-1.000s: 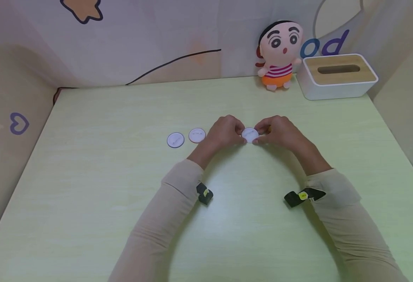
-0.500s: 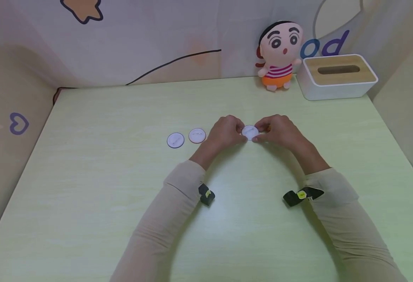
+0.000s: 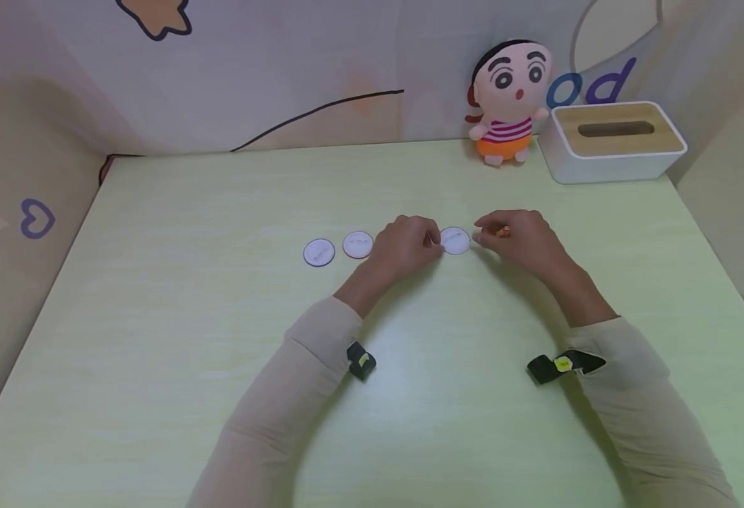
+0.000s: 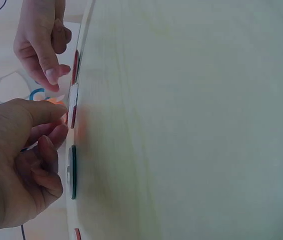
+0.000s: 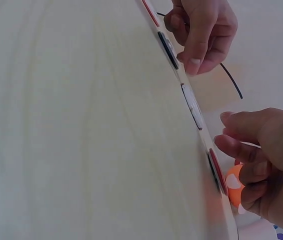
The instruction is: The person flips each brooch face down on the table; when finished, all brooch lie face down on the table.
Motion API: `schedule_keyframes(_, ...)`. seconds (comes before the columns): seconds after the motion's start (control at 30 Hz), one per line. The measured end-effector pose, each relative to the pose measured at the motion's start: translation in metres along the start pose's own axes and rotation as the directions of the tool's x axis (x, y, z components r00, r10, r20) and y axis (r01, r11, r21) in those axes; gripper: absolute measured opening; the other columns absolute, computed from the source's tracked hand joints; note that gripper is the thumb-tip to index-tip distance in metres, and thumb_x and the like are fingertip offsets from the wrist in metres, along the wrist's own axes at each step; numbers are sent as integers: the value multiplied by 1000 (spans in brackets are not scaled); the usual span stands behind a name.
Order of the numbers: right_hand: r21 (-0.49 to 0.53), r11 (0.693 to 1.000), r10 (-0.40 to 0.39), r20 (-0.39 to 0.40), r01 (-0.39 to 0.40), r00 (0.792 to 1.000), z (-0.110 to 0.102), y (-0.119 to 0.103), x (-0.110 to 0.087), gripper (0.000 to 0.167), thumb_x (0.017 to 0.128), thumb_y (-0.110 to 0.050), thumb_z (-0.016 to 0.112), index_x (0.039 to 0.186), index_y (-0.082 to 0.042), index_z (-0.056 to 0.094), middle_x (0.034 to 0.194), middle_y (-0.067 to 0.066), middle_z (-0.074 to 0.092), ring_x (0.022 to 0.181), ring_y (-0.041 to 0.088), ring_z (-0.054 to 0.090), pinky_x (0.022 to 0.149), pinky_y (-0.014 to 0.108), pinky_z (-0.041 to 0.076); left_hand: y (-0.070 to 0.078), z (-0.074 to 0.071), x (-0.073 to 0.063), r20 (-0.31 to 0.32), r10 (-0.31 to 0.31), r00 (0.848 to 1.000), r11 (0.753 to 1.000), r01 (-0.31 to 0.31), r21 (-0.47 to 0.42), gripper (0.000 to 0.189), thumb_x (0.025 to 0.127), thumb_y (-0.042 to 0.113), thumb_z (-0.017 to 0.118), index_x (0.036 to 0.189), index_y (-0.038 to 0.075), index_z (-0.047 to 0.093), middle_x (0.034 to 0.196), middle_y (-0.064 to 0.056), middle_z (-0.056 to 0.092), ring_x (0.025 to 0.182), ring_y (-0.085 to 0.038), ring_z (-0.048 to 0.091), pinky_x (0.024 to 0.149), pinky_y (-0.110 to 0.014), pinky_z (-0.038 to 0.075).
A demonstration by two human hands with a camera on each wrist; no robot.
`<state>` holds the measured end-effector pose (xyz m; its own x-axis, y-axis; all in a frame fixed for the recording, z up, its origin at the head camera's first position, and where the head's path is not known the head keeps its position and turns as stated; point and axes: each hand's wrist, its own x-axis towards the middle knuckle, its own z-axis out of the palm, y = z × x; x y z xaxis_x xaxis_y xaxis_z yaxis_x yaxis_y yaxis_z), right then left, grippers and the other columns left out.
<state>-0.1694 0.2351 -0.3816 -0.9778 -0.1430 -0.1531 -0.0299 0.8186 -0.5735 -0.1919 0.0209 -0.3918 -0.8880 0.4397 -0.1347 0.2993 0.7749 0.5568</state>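
Note:
A round white pin badge (image 3: 455, 240) lies on the table between the hands, a pin-like line on its upper face. My left hand (image 3: 405, 243) is at its left edge, thumb and forefinger close together; in the right wrist view these fingertips look just clear of the badge (image 5: 191, 106). The right hand (image 3: 519, 236) is apart from it on the right, fingers loosely bent. Under that hand shows an orange bit (image 3: 502, 231), apparently another badge, seen as red and dark edges (image 5: 217, 171) in the right wrist view. A dark-edged badge (image 4: 72, 172) lies by the left hand.
Two more white badges, one (image 3: 318, 252) farther left and one (image 3: 358, 245) nearer the left hand, continue the row. A plush doll (image 3: 504, 102) and a white tissue box with a wooden lid (image 3: 616, 141) stand at the table's back right, before a cloth backdrop.
The badge between the hands was held by both and slid slightly away from the body. Since then the right hand has let go and drawn back right; the left fingers have eased off its edge.

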Motion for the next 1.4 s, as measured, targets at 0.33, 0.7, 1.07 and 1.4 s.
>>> schedule_keyframes(0.33,4,999,42,-56,-42,998,-18,26,-6,39,100,-23,63,134,-4,64,133,22,63,121,40,52,100,55,48,12,11,-1,-64,68,996,998,-69,-11,18,97,29,67,107,17,75,94,3,72,81,-12,60,63,-22,44)
schedule_keyframes(0.7,19,995,97,143,-100,985,-34,48,-1,62,98,-34,67,147,-1,48,148,28,48,136,45,37,111,63,36,49,23,32,39,80,996,997,-81,20,41,94,40,70,131,21,69,118,5,71,100,-9,61,80,-23,52)
schedule_keyframes(1.07,0,992,128,189,-130,974,-35,51,7,65,94,-29,73,148,-2,48,145,28,50,130,41,40,102,53,41,49,25,46,89,1,996,998,-6,61,53,88,47,75,133,21,68,123,8,72,103,-8,62,84,-24,53)
schedule_keyframes(1.4,19,993,114,190,-120,975,-33,48,12,60,92,-28,75,143,-3,55,138,26,56,132,41,40,102,51,40,49,23,47,84,-15,996,995,7,97,46,87,46,77,125,19,72,105,8,74,88,-10,60,75,-25,51)
